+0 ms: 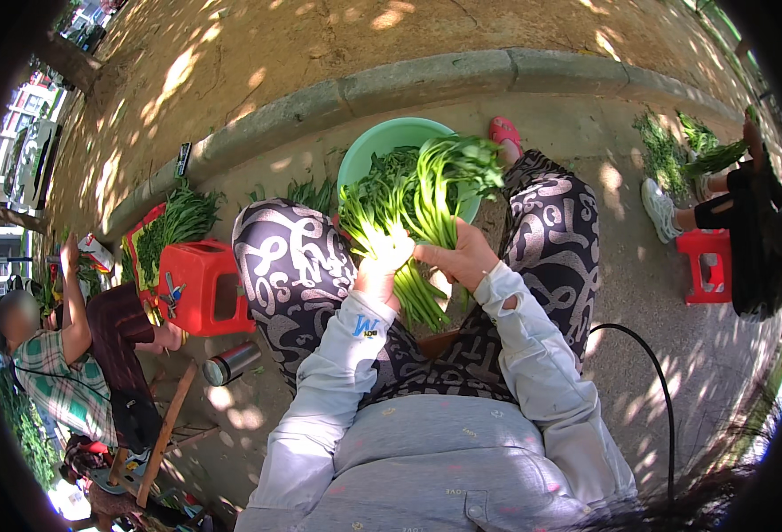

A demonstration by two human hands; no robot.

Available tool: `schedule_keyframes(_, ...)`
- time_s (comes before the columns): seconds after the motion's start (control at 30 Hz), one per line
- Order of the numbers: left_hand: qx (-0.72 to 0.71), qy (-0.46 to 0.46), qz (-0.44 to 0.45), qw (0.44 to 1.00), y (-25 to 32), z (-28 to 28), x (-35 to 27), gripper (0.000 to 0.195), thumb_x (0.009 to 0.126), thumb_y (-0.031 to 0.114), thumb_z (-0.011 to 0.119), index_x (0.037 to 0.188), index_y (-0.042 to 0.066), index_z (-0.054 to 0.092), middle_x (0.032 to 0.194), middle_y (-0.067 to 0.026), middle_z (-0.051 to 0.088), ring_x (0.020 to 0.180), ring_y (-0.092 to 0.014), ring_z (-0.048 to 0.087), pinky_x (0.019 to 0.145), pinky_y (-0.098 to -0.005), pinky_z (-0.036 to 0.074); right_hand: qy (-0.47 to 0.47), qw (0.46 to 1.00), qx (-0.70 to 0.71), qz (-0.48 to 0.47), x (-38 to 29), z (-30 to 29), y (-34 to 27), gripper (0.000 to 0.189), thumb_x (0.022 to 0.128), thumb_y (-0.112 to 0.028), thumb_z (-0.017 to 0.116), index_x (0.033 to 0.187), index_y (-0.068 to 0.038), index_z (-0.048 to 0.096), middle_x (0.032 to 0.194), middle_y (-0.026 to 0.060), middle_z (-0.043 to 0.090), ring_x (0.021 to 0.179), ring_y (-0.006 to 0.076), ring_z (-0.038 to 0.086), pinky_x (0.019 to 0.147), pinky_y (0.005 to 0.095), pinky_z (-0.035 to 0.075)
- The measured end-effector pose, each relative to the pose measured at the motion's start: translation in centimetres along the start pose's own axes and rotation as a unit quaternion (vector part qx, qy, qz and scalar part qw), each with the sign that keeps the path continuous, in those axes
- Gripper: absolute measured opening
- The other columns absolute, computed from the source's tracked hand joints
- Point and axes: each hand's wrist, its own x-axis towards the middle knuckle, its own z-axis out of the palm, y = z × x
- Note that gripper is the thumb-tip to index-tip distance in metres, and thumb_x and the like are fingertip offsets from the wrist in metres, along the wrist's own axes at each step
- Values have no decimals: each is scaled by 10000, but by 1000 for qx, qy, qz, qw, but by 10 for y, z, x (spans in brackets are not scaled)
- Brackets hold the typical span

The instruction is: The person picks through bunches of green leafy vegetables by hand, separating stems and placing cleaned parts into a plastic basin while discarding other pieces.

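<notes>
My left hand (381, 269) grips a bundle of leafy green stems (372, 223), its leaves pointing away from me. A second bunch of green stems (431, 193) is held in my right hand (468, 256), close beside the first, the leaves drooping to the right. Cut stem ends (421, 302) stick out below my hands, between my knees. Beyond them, a light green plastic basin (391, 130) stands on the pavement with dark leafy greens (397, 163) in it. The two bunches partly cover its near side.
To my left are a red plastic stool (194, 299), a steel thermos (232, 364) and piled greens (181, 223). One person (65, 379) sits farther left. On the right, another person's white shoe (661, 209) is near a red stool (707, 266). A concrete curb (431, 74) runs beyond the basin.
</notes>
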Motion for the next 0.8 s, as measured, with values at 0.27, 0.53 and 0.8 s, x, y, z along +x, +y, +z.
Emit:
schedule_keyframes(0.27, -9, -30, -28, 999, -1, -7, 6, 292, 813, 86, 603, 1092, 21, 543, 986, -62, 601, 881, -159, 583, 790, -292, 482, 4, 991, -132, 17, 2, 5, 12, 478, 687, -222, 727, 1042, 27, 526, 924, 121, 621, 848, 178, 592, 759, 296, 466)
schedule_keyframes(0.53, 45, 31, -1, 999, -1, -15, 7, 279, 791, 48, 617, 1059, -3, 562, 913, -57, 600, 753, -134, 578, 707, -263, 488, 63, 984, 151, 67, 2, -16, -2, 152, 760, -132, 609, 836, -16, 547, 660, 44, 548, 546, 131, 515, 496, 251, 418)
schedule_keyframes(0.8, -25, 32, -53, 998, 0, -17, 7, 278, 784, 33, 613, 1050, -35, 569, 869, -66, 608, 756, -135, 571, 697, -259, 460, 59, 870, 470, -135, 0, -28, -19, 91, 809, -84, 574, 796, -39, 496, 622, -10, 418, 534, 94, 419, 485, 266, 338)
